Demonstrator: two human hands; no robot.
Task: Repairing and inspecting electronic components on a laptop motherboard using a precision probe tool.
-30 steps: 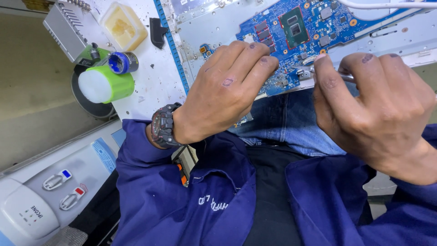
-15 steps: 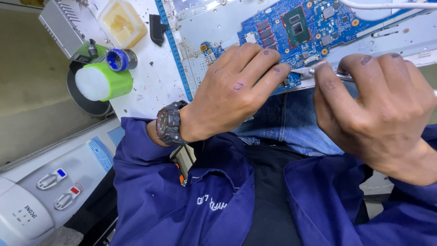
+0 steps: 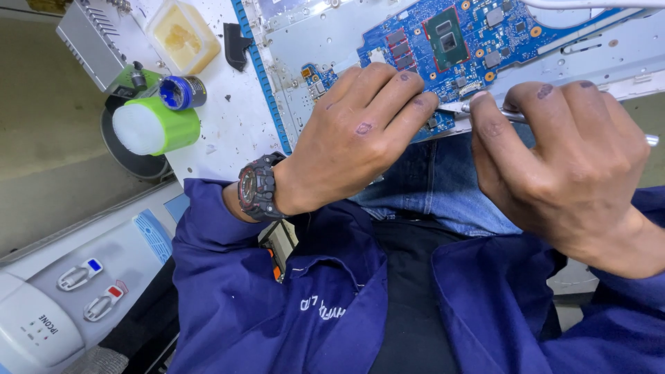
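White, speckled bench top (image 3: 228, 118) carries an open laptop chassis (image 3: 332, 34) with its blue circuit board (image 3: 471, 34). My right hand (image 3: 561, 159) grips a slim metal tool (image 3: 485, 111) lying nearly level, tip pointing left at the board's near edge. My left hand (image 3: 360, 131) rests fingers down on that edge, holding nothing I can see.

Two hands were in view, the left hand (image 3: 353, 138) and the right hand (image 3: 568, 166), with one wristwatch (image 3: 258, 188) on the left wrist. One slim metal tool (image 3: 485, 111) was held in the right. One blue circuit board (image 3: 478, 34) lay in one grey metal chassis (image 3: 325, 34). On the white surface (image 3: 222, 118) stood one yellowish square tub (image 3: 178, 34), one green container (image 3: 156, 126), one small blue tin (image 3: 181, 91) and one black clip (image 3: 235, 45). One water dispenser (image 3: 62, 305) showed two taps.
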